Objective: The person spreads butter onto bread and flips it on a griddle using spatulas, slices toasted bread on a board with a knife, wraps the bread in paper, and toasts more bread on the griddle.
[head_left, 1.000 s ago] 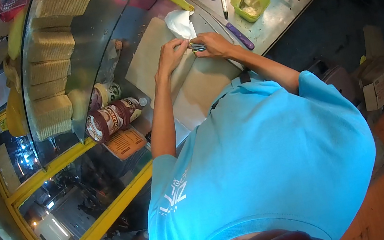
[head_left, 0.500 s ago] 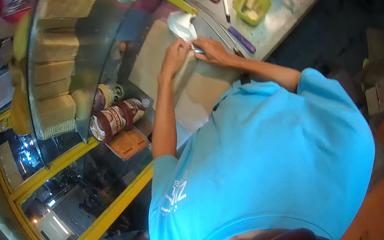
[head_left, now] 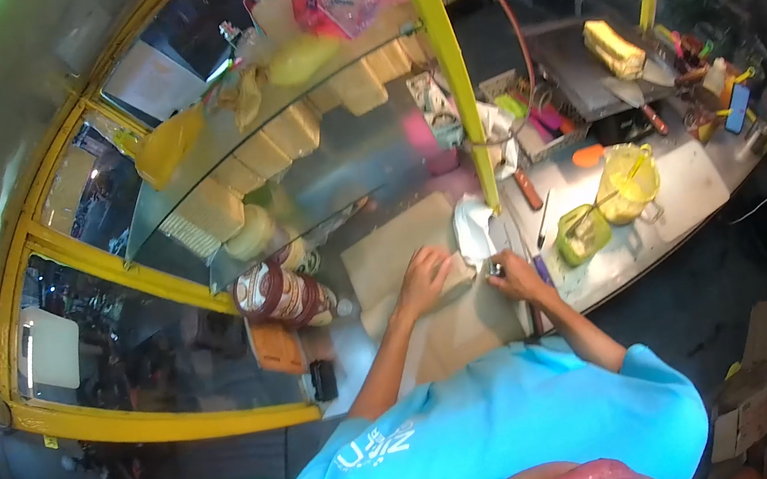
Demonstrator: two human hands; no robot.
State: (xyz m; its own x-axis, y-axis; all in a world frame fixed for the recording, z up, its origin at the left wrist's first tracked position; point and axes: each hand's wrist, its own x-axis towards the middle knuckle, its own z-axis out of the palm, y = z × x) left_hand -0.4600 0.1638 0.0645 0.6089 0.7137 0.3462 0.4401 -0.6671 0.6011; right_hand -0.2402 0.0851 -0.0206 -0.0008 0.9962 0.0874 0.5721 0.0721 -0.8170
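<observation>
My left hand [head_left: 424, 279] lies with its fingers on a brown paper packet [head_left: 457, 276], which rests on sheets of brown paper [head_left: 395, 250] on the counter. At the packet's right end, my right hand [head_left: 519, 280] is closed around a small dark and silver tool [head_left: 497, 269] that looks like a stapler; the fingers hide most of it. Just beyond both hands sits a crumpled white plastic bag [head_left: 475, 227]. Beside my right hand is a purple-handled utensil [head_left: 542, 271].
A green container [head_left: 583, 235] and a yellow tub [head_left: 628, 183] stand on the right. Loaves [head_left: 272, 147] line a glass shelf on the left. A yellow post [head_left: 442, 57] rises beyond the hands. Farther right, a griddle [head_left: 569, 71] holds bread. Patterned jars [head_left: 283, 295] stand at left.
The camera view has tilted up, showing more of the stall. My hands have moved apart, the left onto the packet; the right still grips the small tool.
</observation>
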